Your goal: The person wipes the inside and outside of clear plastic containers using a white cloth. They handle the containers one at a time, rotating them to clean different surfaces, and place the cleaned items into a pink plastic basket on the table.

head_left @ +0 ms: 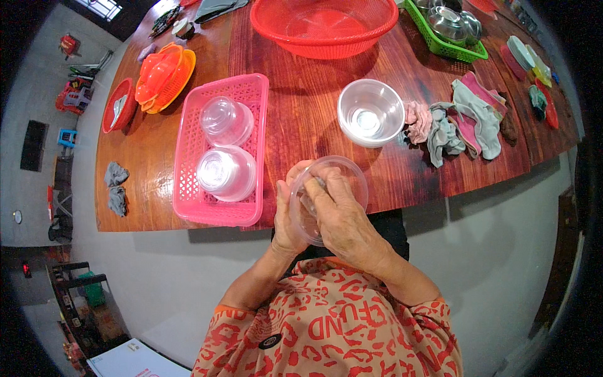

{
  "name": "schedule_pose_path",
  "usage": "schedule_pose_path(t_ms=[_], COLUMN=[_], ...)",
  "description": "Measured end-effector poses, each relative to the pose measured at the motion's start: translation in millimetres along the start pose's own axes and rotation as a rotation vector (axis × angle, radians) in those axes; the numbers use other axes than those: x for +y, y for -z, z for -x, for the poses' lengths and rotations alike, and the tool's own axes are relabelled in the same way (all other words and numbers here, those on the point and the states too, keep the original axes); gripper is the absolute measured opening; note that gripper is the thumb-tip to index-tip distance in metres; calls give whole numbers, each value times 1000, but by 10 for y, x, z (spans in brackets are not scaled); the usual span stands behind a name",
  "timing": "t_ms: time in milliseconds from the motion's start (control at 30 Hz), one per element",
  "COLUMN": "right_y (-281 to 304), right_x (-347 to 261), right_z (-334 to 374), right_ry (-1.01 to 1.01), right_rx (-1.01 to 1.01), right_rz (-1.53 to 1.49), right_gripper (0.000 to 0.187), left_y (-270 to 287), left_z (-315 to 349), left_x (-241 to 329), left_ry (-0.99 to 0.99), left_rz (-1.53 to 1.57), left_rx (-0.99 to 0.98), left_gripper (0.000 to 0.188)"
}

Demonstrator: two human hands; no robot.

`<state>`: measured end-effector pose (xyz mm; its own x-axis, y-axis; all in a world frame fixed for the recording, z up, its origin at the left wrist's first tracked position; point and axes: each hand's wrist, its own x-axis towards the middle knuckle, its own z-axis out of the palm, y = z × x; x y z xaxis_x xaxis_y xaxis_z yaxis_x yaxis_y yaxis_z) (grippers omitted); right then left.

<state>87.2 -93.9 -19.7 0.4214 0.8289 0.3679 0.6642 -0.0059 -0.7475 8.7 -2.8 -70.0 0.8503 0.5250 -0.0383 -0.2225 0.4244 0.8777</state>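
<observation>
Head view: the person's left hand is curled around a clear plastic bowl, while the right hand's bent fingers dip inside; whether they pinch anything, I cannot tell. The bowl looks light, slippery and thin enough to flex, best cupped around its sides. Beyond the right hand stands another clear bowl; left of the left hand, a pink basket

We hold a clear plastic bowl by its side in our left grip, while our right grip reaches inside it; what it touches there we cannot make out. On the wooden worktop ahead, we see an upright clear container beside crumpled cloths. To the left, a pink basket carries upturned clear tubs.
</observation>
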Motion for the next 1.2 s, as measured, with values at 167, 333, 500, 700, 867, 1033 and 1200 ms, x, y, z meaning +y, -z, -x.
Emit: schedule_pose_path(t_ms=[167,333,500,700,867,1033,1200], right_y=[5,59,200,176,113,19,172], right_x=[-38,31,122,156,143,126,107], right_z=[22,78,111,103,171,190,182], right_ry=[89,112,292,230,154,201,340], right_rx=[-122,-335,-389,-168,-200,-130,-235], right_rz=[-121,-148,71,533,332,-165,96], right_gripper=[38,33,28,27,25,26,32], left_y=[89,126,106,14,30,61,101], left_z=[-3,9,22,2,-21,-16,-6], left_x=[-22,-35,59,126,99,132,198], left_ry=[146,147,141,134,107,96,122], left_rz=[416,396,348,323,264,248,197], left_rx=[-67,-76,-120,-28,-43,-84,-45], left_gripper=[73,70,65,59,55,57,56])
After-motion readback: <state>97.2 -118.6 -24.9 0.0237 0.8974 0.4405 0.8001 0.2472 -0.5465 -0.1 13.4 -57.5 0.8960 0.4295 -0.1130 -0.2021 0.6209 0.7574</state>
